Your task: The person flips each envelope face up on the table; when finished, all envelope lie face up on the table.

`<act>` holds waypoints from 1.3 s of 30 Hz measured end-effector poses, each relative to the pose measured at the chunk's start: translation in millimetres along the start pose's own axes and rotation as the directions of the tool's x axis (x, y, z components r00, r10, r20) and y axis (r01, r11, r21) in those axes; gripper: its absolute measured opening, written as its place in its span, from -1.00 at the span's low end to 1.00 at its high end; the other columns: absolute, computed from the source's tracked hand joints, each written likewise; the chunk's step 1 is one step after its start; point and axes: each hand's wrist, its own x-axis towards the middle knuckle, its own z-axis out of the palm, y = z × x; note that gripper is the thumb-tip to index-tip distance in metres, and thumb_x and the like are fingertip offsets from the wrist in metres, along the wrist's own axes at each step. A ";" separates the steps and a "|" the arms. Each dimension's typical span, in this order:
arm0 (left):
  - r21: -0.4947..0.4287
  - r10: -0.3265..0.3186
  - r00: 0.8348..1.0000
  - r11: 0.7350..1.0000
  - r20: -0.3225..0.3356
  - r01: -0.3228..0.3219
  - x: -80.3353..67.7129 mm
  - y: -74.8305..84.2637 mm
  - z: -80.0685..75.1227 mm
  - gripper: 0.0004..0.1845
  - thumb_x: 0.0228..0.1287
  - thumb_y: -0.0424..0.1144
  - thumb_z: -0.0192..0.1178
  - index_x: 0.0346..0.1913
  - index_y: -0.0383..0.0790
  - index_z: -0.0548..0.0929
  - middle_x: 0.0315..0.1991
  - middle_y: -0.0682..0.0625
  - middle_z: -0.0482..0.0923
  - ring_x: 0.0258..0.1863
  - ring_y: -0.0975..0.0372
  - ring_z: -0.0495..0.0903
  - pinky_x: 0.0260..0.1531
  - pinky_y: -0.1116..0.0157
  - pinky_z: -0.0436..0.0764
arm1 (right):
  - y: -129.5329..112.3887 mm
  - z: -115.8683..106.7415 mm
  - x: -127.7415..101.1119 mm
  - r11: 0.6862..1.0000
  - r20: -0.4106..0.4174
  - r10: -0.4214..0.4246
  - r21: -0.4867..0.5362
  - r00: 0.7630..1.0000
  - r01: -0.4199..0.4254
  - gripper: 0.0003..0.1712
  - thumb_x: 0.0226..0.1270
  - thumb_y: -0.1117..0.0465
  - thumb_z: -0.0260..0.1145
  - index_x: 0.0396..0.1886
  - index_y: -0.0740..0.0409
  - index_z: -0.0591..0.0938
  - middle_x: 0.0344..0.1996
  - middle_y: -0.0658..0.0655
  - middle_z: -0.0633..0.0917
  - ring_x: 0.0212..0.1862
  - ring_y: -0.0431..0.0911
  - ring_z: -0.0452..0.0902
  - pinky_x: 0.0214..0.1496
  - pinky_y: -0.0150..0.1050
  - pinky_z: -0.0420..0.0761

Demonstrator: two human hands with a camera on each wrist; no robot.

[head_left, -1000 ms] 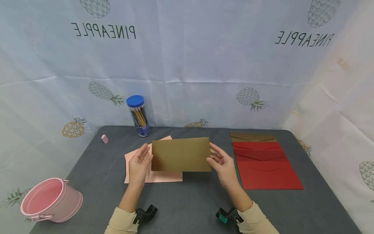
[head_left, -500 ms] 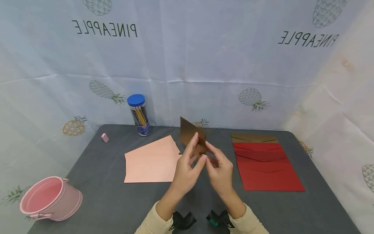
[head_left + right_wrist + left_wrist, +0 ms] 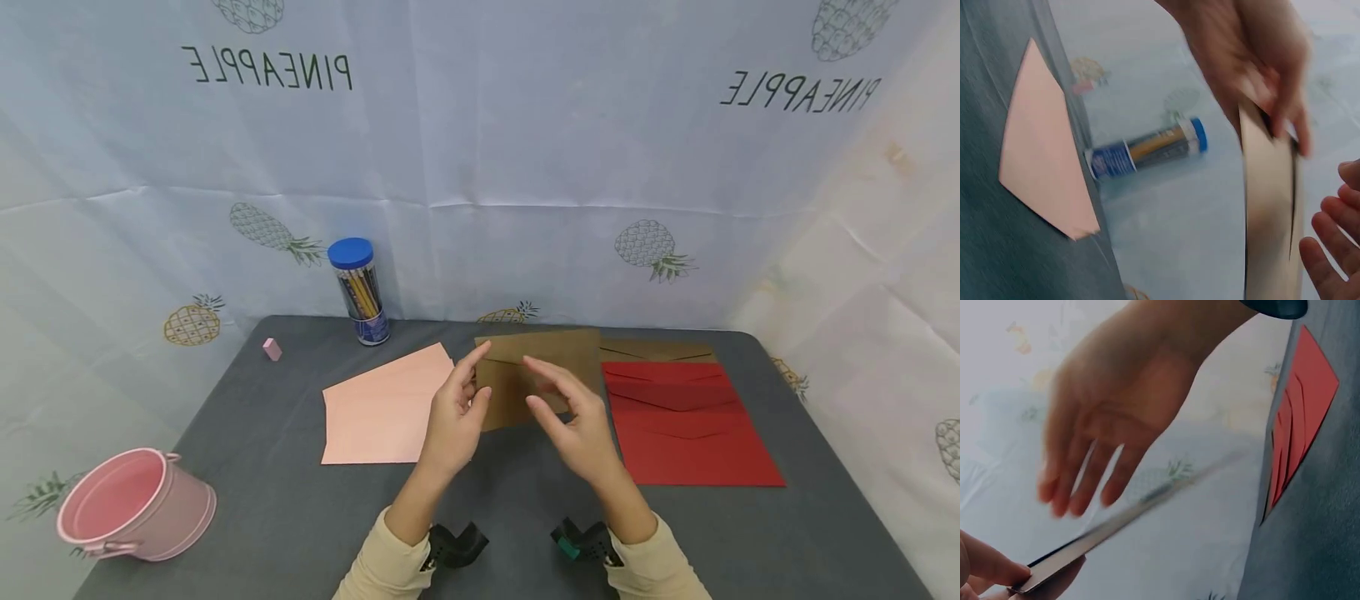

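Pineapple-print backdrop behind a grey worktop

A dark grey worktop (image 3: 300, 508) stands before creased white cloth walls (image 3: 525, 150) printed with pineapples and mirrored "PINEAPPLE" lettering; even, soft light falls throughout.

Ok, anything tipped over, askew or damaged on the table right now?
The pink bucket lies tipped on its side at the table's near left corner. Nothing looks damaged or spilled.

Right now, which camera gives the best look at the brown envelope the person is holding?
The head view: the brown envelope faces the camera, flap side visible, held by the left hand, with the right hand in front. The left wrist view shows only its blurred thin edge. The right wrist view shows it edge-on and blurred.
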 end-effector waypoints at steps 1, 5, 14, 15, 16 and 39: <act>-0.026 -0.022 1.000 0.999 0.000 0.022 1.2 -1.1 -2.5 -0.43 0.32 -0.56 0.00 0.38 -0.20 0.30 0.36 -0.18 0.29 -0.45 0.25 0.54 -0.60 0.50 0.40 | 3.4 -5.5 0.9 1.000 -0.025 0.022 0.013 0.999 -0.022 -0.47 0.16 0.53 0.28 0.18 0.31 0.51 0.13 0.27 0.57 0.17 -0.13 0.49 0.12 -0.33 0.55; -0.156 -0.089 0.996 0.984 0.018 0.090 6.0 -7.0 -13.2 -0.41 0.30 -0.60 -0.05 0.38 -0.26 0.26 0.35 -0.23 0.29 0.20 0.02 0.47 -0.19 0.40 0.59 | 18.6 -28.3 2.8 0.994 -0.145 0.105 0.048 0.984 -0.099 -0.48 0.16 0.59 0.24 0.17 0.40 0.49 0.12 0.40 0.53 0.17 -0.19 0.47 0.18 -0.41 0.48; -0.348 -0.236 0.968 0.903 0.091 0.253 13.8 -31.2 -28.1 -0.41 0.29 -0.60 -0.05 0.36 -0.18 0.29 0.29 -0.24 0.36 0.15 -0.03 0.49 -0.15 0.22 0.64 | 65.7 -57.7 -10.6 0.815 -0.150 0.547 0.318 0.823 -0.484 -0.43 0.32 0.35 0.24 0.32 0.25 0.37 0.29 0.06 0.39 0.19 -0.25 0.33 0.08 -0.52 0.43; -0.360 -0.252 0.962 0.892 0.101 0.271 14.1 -35.1 -28.8 -0.41 0.29 -0.60 -0.04 0.36 -0.17 0.29 0.28 -0.25 0.37 0.14 -0.02 0.50 -0.16 0.20 0.65 | 69.3 -58.4 -12.4 0.792 -0.124 0.570 0.347 0.812 -0.503 -0.41 0.32 0.35 0.23 0.34 0.26 0.35 0.27 0.03 0.40 0.16 -0.27 0.35 0.06 -0.53 0.45; -0.361 -0.265 0.958 0.888 0.107 0.286 14.4 -38.8 -29.6 -0.42 0.29 -0.59 -0.03 0.35 -0.17 0.30 0.27 -0.25 0.38 0.13 -0.01 0.50 -0.16 0.21 0.65 | 72.7 -58.9 -14.1 0.776 -0.101 0.580 0.370 0.809 -0.510 -0.40 0.31 0.36 0.23 0.34 0.27 0.34 0.23 0.02 0.41 0.12 -0.28 0.39 0.04 -0.52 0.48; -0.151 -0.446 0.895 0.885 -0.010 0.440 28.0 -105.6 -15.5 -0.46 0.11 -0.60 0.22 0.20 -0.24 0.53 0.06 -0.22 0.58 -0.04 0.11 0.56 -0.18 0.43 0.60 | 116.1 -82.0 -19.4 0.784 0.123 0.620 -0.042 0.775 -0.620 -0.36 0.26 0.18 0.34 0.34 0.07 0.40 0.16 0.27 0.51 -0.02 -0.22 0.51 -0.18 -0.40 0.60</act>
